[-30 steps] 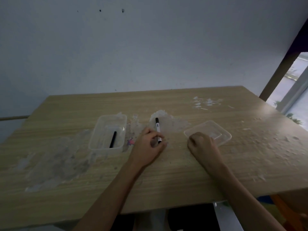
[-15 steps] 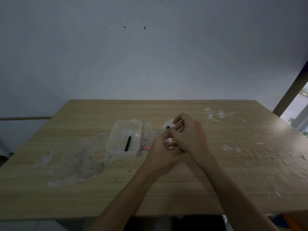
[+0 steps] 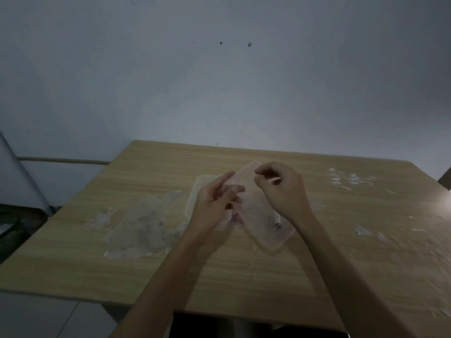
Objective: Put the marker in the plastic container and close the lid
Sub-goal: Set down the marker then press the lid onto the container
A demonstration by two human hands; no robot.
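A clear plastic lid point(image 3: 260, 215) hangs tilted above the middle of the wooden table point(image 3: 244, 269). My left hand point(image 3: 213, 207) grips its left edge and my right hand point(image 3: 284, 191) pinches its far right edge. Just behind my left hand stands the clear plastic container point(image 3: 200, 182), with only its far left rim showing; its inside is hidden. No marker is clearly visible. A small dark spot point(image 3: 277, 224) shows through the lid, and I cannot tell what it is.
Whitish smeared residue point(image 3: 146, 218) covers the table left of the container. Pale flakes point(image 3: 346, 179) lie at the far right. A bare wall rises behind the table. Something dark point(image 3: 9, 230) sits beyond the table's left edge.
The lid has left the table's right side and is now held up in the middle by both hands. My left hand no longer rests on the marker. The view has shifted.
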